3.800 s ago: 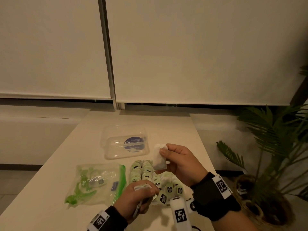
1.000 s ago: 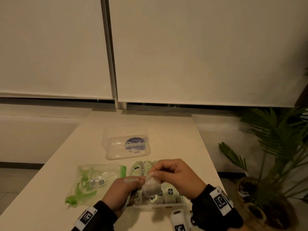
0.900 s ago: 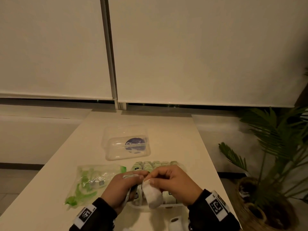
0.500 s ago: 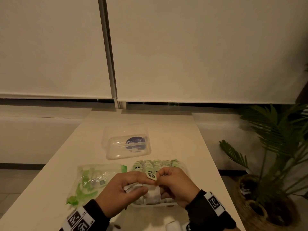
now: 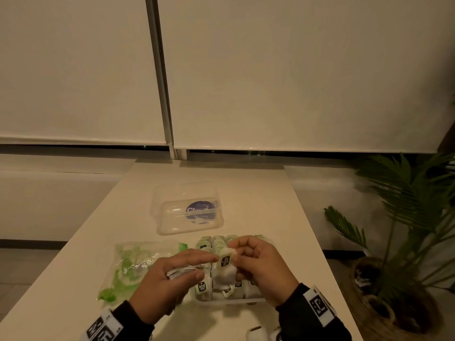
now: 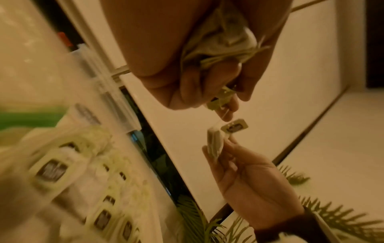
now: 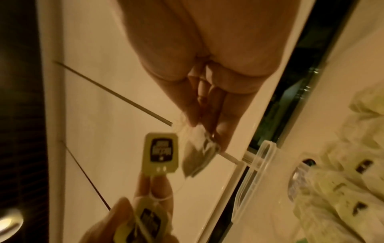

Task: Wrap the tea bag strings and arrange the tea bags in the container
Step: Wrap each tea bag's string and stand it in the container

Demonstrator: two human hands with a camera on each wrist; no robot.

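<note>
Just above the container (image 5: 230, 301), at 6 o'clock — right hand (image 5: 261, 269) pinching a tea bag (image 5: 224, 275) upright, keeping its string reachable. At 7 o'clock, left hand (image 5: 167, 279) clutching spare bags, fingertips nipping the tag (image 5: 225, 260) — ready, likely, for wrapping.

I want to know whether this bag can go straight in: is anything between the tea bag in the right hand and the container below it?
No lid: it lies apart. The tea bag hangs over the container, but packed tea bags fill most of it.

container (image 5: 229, 301) front hidden behind hands, tag (image 5: 225, 260) print perhaps unreadable, left-wrist foreground blurred
</note>
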